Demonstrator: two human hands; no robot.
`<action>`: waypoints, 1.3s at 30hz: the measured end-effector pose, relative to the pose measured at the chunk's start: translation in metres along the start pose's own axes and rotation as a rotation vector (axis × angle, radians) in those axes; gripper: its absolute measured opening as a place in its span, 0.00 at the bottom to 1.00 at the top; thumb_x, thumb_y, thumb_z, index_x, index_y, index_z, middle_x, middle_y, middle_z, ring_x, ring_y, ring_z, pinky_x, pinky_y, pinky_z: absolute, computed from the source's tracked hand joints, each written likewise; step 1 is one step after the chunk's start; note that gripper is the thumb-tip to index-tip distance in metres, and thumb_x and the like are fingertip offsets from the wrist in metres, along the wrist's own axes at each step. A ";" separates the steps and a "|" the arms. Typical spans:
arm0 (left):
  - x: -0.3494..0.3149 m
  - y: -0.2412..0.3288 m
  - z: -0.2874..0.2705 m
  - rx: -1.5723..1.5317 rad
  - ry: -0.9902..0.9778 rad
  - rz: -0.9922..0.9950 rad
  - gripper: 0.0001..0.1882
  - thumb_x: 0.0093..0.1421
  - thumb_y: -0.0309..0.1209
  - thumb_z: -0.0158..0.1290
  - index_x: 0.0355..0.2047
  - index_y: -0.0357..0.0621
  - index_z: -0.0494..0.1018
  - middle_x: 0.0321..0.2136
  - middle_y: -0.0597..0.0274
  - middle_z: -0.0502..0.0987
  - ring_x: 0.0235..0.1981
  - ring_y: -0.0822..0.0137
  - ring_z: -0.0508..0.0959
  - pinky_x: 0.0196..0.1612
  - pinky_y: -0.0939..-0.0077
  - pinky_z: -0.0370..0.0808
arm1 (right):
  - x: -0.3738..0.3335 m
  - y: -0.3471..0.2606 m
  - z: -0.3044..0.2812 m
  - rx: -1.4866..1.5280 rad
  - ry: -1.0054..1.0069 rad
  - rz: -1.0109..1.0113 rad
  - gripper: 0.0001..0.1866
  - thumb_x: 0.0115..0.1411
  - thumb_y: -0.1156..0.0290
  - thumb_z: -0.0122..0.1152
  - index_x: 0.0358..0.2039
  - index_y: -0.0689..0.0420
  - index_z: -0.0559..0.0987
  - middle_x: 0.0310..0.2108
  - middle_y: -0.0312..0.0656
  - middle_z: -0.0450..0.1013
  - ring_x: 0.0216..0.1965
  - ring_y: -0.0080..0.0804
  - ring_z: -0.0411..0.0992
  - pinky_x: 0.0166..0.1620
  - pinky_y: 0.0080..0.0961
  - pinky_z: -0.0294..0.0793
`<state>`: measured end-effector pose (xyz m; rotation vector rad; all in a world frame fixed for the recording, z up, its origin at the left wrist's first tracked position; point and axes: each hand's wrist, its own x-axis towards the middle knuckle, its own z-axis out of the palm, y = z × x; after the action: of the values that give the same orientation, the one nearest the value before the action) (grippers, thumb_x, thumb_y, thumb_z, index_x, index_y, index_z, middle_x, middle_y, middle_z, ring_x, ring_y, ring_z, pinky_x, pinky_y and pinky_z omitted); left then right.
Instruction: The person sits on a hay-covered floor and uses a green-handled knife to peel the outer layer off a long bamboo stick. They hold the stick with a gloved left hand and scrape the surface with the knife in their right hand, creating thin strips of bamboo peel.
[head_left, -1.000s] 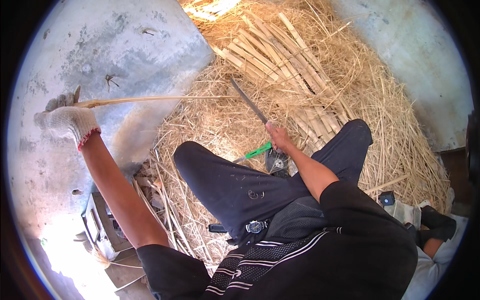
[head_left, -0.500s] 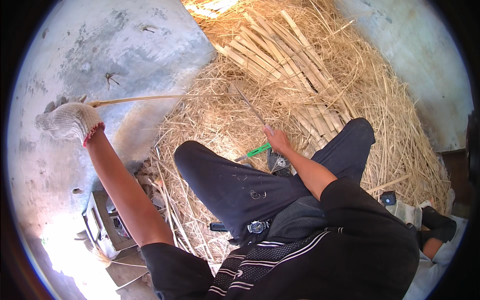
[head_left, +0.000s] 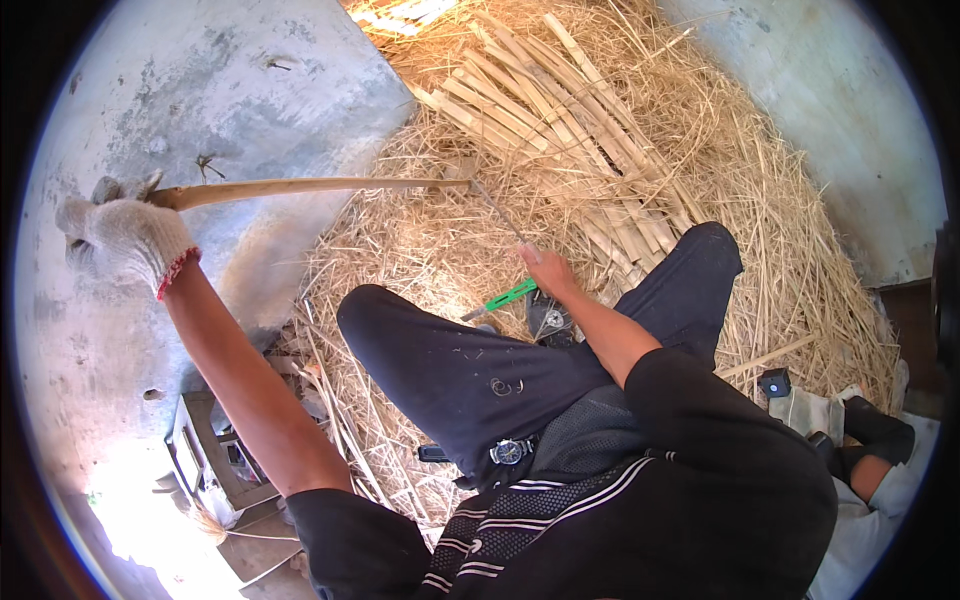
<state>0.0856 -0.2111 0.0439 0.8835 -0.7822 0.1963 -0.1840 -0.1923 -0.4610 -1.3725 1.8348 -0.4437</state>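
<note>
My left hand, in a whitish knitted glove with a red cuff edge, is closed round one end of a long bamboo strip. The strip runs level to the right, its broad face showing. My bare right hand grips a long, thin knife, seen nearly edge-on. Its far end meets the strip's right end; whether they touch I cannot tell. Below that hand lies a green-handled cutter, beside a dark round object between my legs.
A pile of split bamboo strips lies on loose straw-like shavings ahead. Pale walls rise at left and right. A wooden frame-like box stands at lower left. Another person's arm shows at lower right.
The bamboo strip has turned from its narrow edge to its broad face as my gloved left hand rolled it. The right hand with the knife has hardly moved.
</note>
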 end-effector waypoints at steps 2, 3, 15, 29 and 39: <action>0.004 -0.005 0.001 0.064 0.021 0.030 0.21 0.64 0.38 0.45 0.48 0.36 0.55 0.33 0.46 0.72 0.21 0.58 0.73 0.20 0.66 0.74 | -0.002 -0.009 -0.007 0.051 -0.121 -0.024 0.40 0.60 0.31 0.42 0.37 0.60 0.82 0.36 0.60 0.77 0.42 0.61 0.74 0.45 0.49 0.70; 0.002 -0.005 -0.002 0.104 0.034 0.039 0.21 0.65 0.38 0.45 0.49 0.36 0.55 0.33 0.46 0.72 0.22 0.58 0.74 0.20 0.67 0.74 | -0.011 -0.012 -0.015 0.068 -0.188 -0.032 0.40 0.59 0.31 0.41 0.37 0.61 0.82 0.36 0.60 0.77 0.42 0.62 0.74 0.45 0.49 0.70; -0.004 0.011 -0.003 -0.030 -0.024 -0.224 0.17 0.63 0.40 0.48 0.25 0.47 0.56 0.18 0.64 0.59 0.16 0.67 0.60 0.18 0.73 0.56 | -0.019 -0.046 -0.038 0.136 -0.086 -0.191 0.42 0.60 0.31 0.42 0.26 0.66 0.78 0.21 0.57 0.74 0.29 0.50 0.76 0.36 0.44 0.72; -0.013 0.018 -0.026 -0.154 -0.152 -0.275 0.20 0.63 0.34 0.43 0.15 0.55 0.49 0.11 0.72 0.49 0.11 0.73 0.47 0.17 0.75 0.51 | -0.068 -0.125 -0.081 0.070 -0.310 -0.244 0.37 0.63 0.37 0.44 0.24 0.63 0.77 0.13 0.43 0.68 0.15 0.41 0.68 0.22 0.41 0.67; 0.006 0.009 -0.022 -0.292 -0.222 -0.240 0.21 0.60 0.32 0.44 0.14 0.56 0.48 0.09 0.72 0.49 0.09 0.72 0.49 0.16 0.74 0.52 | -0.071 -0.095 -0.067 -0.028 -0.129 -0.376 0.27 0.66 0.42 0.40 0.41 0.49 0.80 0.11 0.49 0.65 0.17 0.46 0.71 0.28 0.46 0.72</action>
<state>0.0975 -0.1901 0.0450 0.7198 -0.8770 -0.2271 -0.1659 -0.1720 -0.3278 -1.7322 1.4858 -0.5082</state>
